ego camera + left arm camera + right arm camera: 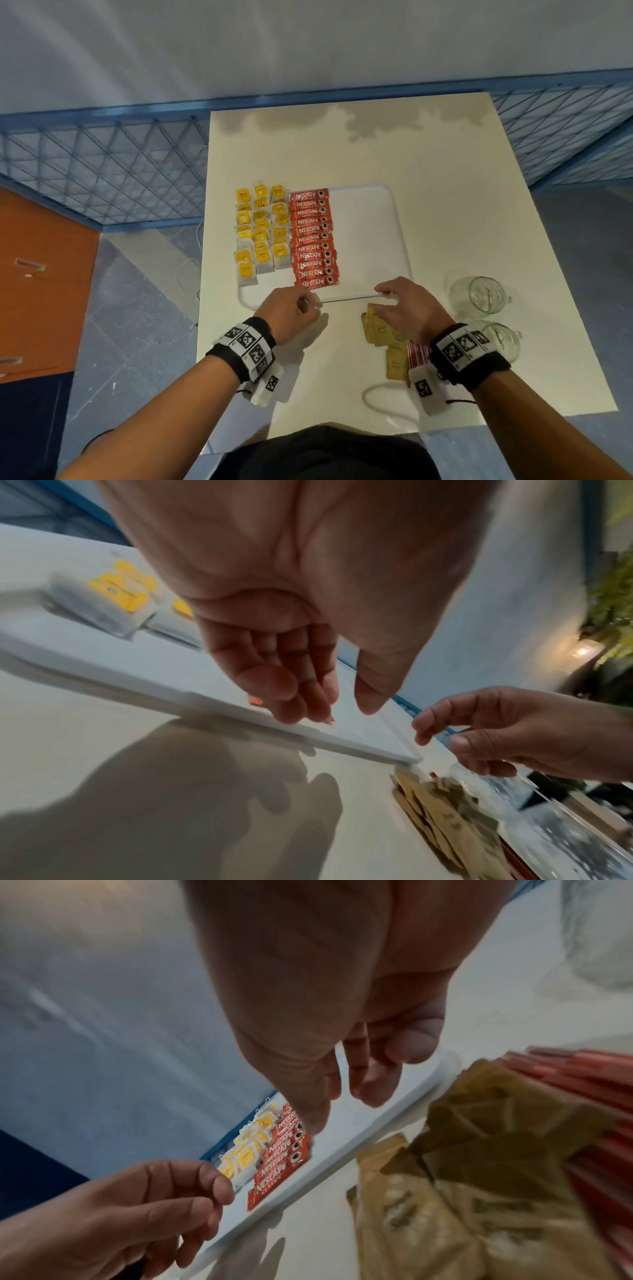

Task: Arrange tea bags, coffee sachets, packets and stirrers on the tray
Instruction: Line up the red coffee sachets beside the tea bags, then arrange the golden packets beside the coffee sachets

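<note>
- Your left hand (291,308) hovers at the near rim of the white tray (370,236), fingers loosely curled, thumb apart from them; the left wrist view shows nothing between fingers and thumb.
- Your right hand (407,306) hangs over the far end of the brown packets (383,334), fingers relaxed and spread downward; the right wrist view shows them holding nothing. Whether the fingertips touch the top packet cannot be told.
- Yellow-tagged tea bags (262,233) lie in three columns along the tray's left side.
- Red coffee sachets (313,238) sit in one overlapping column just right of the tea bags, labels up.
- Tray area right of the sachets shows bare surface.
- Brown packets lie heaped on the cream table (445,192), off the tray, just beyond its near-right corner.
- Red-striped stirrers (418,354) lie beside the packets, partly hidden under your right wrist.
- Two glass mugs (479,294) stand on the table right of the tray.
</note>
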Available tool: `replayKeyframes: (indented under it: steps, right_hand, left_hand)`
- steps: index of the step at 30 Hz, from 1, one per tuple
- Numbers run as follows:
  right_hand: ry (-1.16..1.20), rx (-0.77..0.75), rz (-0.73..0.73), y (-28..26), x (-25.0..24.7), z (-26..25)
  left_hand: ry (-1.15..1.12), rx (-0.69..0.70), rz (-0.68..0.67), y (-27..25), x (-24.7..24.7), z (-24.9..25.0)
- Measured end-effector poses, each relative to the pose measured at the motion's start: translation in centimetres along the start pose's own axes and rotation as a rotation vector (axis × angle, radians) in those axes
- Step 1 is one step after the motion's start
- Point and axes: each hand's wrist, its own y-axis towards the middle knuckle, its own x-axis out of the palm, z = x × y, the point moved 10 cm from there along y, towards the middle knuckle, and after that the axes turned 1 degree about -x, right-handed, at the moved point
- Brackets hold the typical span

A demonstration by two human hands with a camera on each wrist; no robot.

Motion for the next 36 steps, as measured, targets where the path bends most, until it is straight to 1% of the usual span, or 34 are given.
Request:
replayKeyframes:
  steps: [2, 4, 6, 8, 12, 15, 17, 21, 26, 30, 33, 36]
  right_hand:
    - [-0.015, 0.012, -0.049, -1.0, 0.1, 0.8]
    - [-0.153, -0.021, -0.088, -1.8, 0.2, 1.2]
    - [-0.271, -0.021, -0.125, -2.5, 0.4, 1.4]
    - [-0.366, -0.008, -0.159, -3.2, 0.8, 1.8]
    - [-0.428, -0.047, -0.159, -4.1, 1.4, 2.2]
    - [-0.445, -0.052, -0.125, -4.0, 1.5, 2.8]
    - [-0.473, -0.063, -0.094, -3.5, 1.4, 3.2]
    - [-0.502, -0.104, -0.093, -2.8, 1.7, 3.1]
    - [-0.514, -0.147, -0.106, -2.5, 1.8, 2.1]
    - [-0.55, -0.196, -0.147, -2.0, 2.1, 1.6]
    - [-0.567, -0.242, -0.16, -1.8, 2.1, 1.2]
    - [-0.569, -0.294, -0.155, -1.7, 2.0, 0.9]
  left_hand:
    - [0.021, 0.028, -0.046, -0.3, 1.0, 1.3]
    - [0.038, 0.038, -0.102, -0.5, 2.2, 2.4]
    - [0.064, 0.049, -0.159, -0.7, 3.5, 3.5]
    - [0.168, 0.084, -0.201, -0.6, 4.8, 5.0]
    - [0.334, 0.173, -0.214, -0.2, 7.1, 8.0]
    - [0.369, 0.187, -0.199, 0.5, 8.5, 9.6]
    - [0.386, 0.172, -0.176, 0.9, 9.0, 10.4]
    - [0.422, 0.115, -0.159, 1.5, 10.5, 10.5]
    - [0.427, 0.046, -0.136, 1.6, 11.8, 10.2]
    - [0.439, -0.041, -0.157, 1.6, 12.1, 10.0]
    - [0.393, -0.076, -0.156, 1.5, 12.0, 9.6]
    - [0.291, -0.077, -0.151, 1.0, 11.7, 9.1]
